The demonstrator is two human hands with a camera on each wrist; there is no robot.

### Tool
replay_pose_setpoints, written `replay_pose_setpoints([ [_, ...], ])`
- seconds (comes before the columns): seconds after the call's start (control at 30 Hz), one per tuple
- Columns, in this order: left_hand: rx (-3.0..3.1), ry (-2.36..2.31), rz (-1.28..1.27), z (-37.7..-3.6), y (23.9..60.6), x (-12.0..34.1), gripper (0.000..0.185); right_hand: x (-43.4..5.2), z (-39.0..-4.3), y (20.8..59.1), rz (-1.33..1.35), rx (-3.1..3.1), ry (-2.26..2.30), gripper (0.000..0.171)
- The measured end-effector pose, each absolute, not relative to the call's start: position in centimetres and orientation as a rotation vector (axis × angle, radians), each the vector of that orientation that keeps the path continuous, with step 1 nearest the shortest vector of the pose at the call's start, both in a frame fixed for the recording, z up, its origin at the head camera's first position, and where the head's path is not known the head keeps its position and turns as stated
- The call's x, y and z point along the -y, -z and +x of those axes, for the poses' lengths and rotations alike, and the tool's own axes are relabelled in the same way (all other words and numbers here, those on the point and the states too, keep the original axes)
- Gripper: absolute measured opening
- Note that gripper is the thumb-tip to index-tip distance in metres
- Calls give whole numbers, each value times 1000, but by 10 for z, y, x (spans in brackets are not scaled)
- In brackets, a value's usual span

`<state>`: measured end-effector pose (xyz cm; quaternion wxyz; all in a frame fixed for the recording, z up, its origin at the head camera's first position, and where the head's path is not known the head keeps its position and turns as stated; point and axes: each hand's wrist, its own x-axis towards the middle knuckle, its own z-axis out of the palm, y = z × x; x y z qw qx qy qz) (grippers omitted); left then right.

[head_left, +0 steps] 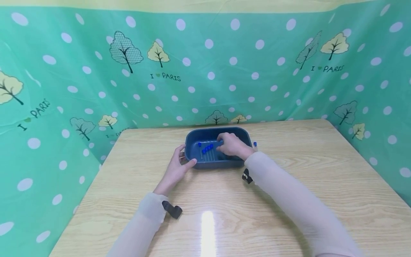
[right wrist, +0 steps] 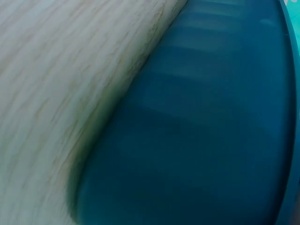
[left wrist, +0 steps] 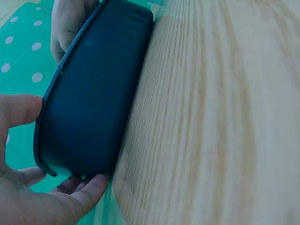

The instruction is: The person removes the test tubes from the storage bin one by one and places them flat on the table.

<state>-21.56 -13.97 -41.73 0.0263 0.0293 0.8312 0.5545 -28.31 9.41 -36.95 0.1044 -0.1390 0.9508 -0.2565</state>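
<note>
Basin [head_left: 192,137] | left hand [head_left: 176,167] grips its left rim | right hand [head_left: 232,145] inside, grasp unclear

The tabletop [head_left: 289,200] is light wood with thin brown lines in it. A bright spot of light shines near the front edge. A dark blue tub [head_left: 212,164] sits on the tabletop, near the far side and about in the middle. A tiny thing with a blue top [head_left: 255,144] stands on the wood just beside the tub's right end.
</note>
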Motion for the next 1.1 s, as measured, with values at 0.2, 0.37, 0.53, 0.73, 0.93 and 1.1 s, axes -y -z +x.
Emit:
replay_pose_setpoints([
  [0.2,-2569,-1716,90,-216,418,140,77,-85,-285,373,-398,-2801,736,46],
  [0.37,-2562,-1715,83,-216,418,140,76,-79,-285,375,-398,-2786,721,46],
  [0.53,-2554,-1715,79,-216,418,139,75,-75,-286,376,-410,-2789,722,46],
  [0.73,-2539,-1730,71,-216,418,139,75,-72,-289,380,-399,-2775,719,47],
  [0.93,-2533,-1738,71,-216,418,140,75,-69,-294,386,-396,-2777,706,47],
  [1.1,-2538,-1727,70,-216,418,140,75,-68,-296,389,-399,-2777,675,49],
])
